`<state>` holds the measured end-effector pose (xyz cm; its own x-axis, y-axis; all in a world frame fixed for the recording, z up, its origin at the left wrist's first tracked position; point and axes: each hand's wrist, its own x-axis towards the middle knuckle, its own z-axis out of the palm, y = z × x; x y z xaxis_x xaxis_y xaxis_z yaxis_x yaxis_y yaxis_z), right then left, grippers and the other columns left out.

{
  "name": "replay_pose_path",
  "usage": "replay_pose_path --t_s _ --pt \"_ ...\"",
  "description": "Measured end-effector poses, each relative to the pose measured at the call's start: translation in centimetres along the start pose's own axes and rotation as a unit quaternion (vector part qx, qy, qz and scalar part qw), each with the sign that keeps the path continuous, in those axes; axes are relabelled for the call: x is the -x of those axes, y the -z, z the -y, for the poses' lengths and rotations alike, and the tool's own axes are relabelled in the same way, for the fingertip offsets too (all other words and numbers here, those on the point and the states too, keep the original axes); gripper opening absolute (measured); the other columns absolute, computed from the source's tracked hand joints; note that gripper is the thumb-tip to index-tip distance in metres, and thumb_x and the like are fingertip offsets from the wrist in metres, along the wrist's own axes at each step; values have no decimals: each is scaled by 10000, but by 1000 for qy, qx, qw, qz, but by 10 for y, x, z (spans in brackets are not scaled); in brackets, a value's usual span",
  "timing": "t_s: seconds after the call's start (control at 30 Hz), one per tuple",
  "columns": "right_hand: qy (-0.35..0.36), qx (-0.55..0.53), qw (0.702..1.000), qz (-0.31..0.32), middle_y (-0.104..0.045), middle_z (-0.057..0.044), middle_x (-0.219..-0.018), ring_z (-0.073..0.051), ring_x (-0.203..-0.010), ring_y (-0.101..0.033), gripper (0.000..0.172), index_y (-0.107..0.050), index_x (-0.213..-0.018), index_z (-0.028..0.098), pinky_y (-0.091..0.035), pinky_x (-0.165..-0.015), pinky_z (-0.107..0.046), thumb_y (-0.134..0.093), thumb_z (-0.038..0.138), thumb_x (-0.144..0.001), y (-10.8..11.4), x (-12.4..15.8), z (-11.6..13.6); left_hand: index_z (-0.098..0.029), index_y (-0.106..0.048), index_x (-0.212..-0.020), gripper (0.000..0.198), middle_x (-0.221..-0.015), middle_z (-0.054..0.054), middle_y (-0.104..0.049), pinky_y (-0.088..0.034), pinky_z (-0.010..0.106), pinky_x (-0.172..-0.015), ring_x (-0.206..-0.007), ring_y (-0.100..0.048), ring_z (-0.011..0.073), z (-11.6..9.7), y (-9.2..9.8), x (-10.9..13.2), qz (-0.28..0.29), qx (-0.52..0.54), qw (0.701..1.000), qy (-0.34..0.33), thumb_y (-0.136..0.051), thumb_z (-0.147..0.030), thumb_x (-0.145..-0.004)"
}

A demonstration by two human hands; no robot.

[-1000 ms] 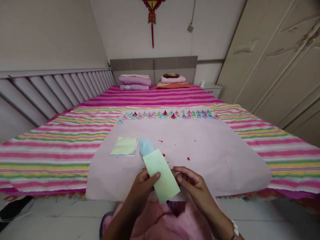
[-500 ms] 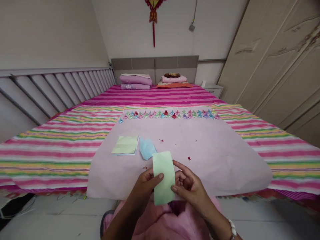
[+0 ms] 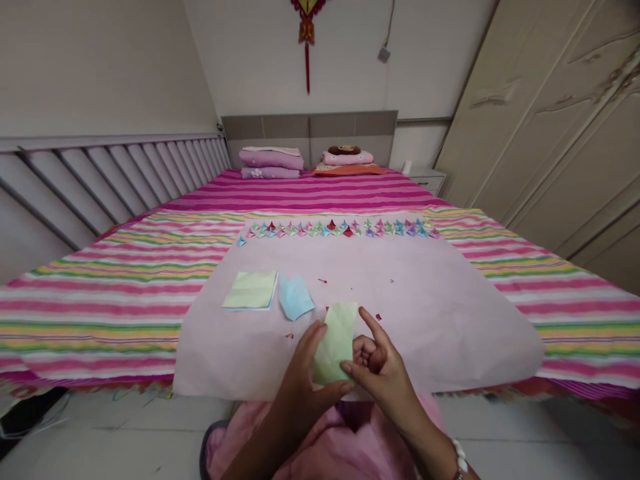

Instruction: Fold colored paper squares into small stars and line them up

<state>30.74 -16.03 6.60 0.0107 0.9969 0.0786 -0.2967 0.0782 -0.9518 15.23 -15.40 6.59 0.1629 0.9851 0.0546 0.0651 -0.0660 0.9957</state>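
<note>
A light green sheet of paper, folded into an upright rectangle, is held low over the near edge of the white board. My right hand pinches its right edge, thumb in front, index finger stretched up beside the top corner. Around the paper's left side and lower edge curves my left hand, its fingertips on the left edge and its thumb near the bottom. Beyond lie a pale blue piece of paper and a stack of square paper sheets, green on top.
Small folded paper pieces in several colours line the far side of the white board. Tiny red scraps are scattered on it. The board rests on a striped bed; folded bedding is stacked at the headboard.
My left hand has shifted its grip: its thumb has moved from the paper's face to the lower edge and its fingers to the left edge. The green paper has tilted slightly.
</note>
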Motion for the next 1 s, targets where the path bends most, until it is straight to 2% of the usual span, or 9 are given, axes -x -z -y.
replay_pose_path --t_s 0.13,0.27,0.33,0.47,0.57,0.63,0.73,0.83,1.0 --pt "-16 -5 1000 13 -568 48 -707 -120 -602 -500 847 -296 -1395 251 -408 -594 -260 -756 246 -684 -3 1 0 -234 -683 -1073 486 -1342 93 -515 -314 429 -1050 -1252 -420 330 -3 -3 1 41 -17 999 12 -769 -219 -595" --pt "-23 -16 999 38 -594 19 -785 -138 -653 -560 718 -336 -1364 259 -439 -620 -283 -704 279 -748 -4 3 -3 -212 -673 -1098 313 -1039 49 -694 -457 323 -866 -968 -605 249 -6 -9 2 120 90 988 29 -590 -283 -805" --pt "-5 15 999 36 -608 -4 -819 -158 -700 -578 623 -384 -1332 247 -448 -663 -312 -670 287 -780 -3 4 -3 -199 -693 -1055 284 -913 28 -713 -467 289 -804 -843 -618 208 -7 -10 2 114 121 985 46 -586 -308 -815" --pt "79 119 985 -95 -626 -75 -1032 -206 -866 -556 505 -525 -1205 239 -436 -760 -357 -707 292 -737 2 3 -2 -193 -728 -941 262 -706 -3 -689 -471 238 -662 -642 -574 140 -5 -7 1 49 161 978 125 -676 -354 -740" --pt "58 95 977 -180 -587 -85 -1164 -227 -963 -530 503 -568 -1142 237 -435 -766 -346 -749 343 -684 8 -1 -3 -202 -721 -948 272 -753 0 -693 -471 228 -664 -661 -570 130 -2 -6 2 26 209 964 160 -693 -355 -725" --pt "-10 27 989 -145 -625 -81 -1081 -218 -892 -559 462 -598 -1096 212 -446 -737 -334 -737 389 -692 10 -2 -4 -199 -713 -968 273 -761 3 -692 -468 229 -673 -673 -573 130 -2 -7 2 34 229 960 157 -686 -343 -738" --pt "-87 -38 994 -58 -649 -30 -735 -157 -645 -554 320 -659 -893 165 -434 -623 -284 -730 408 -698 8 -2 -5 -172 -714 -960 270 -699 7 -681 -459 240 -665 -643 -571 135 -4 -9 3 55 235 960 144 -677 -335 -748" --pt "-92 -39 994 -54 -563 27 -538 -99 -504 -471 282 -632 -701 151 -367 -518 -222 -778 384 -641 5 -1 -5 -148 -728 -888 263 -696 20 -686 -457 253 -676 -663 -582 153 -7 -9 2 66 214 968 116 -681 -360 -739" --pt "-101 -19 994 -48 -539 36 -507 -88 -475 -438 297 -628 -698 146 -324 -485 -203 -780 392 -628 5 -2 -3 -149 -724 -815 294 -668 19 -678 -454 241 -652 -678 -581 158 -12 -1 -3 58 154 981 101 -689 -423 -715"
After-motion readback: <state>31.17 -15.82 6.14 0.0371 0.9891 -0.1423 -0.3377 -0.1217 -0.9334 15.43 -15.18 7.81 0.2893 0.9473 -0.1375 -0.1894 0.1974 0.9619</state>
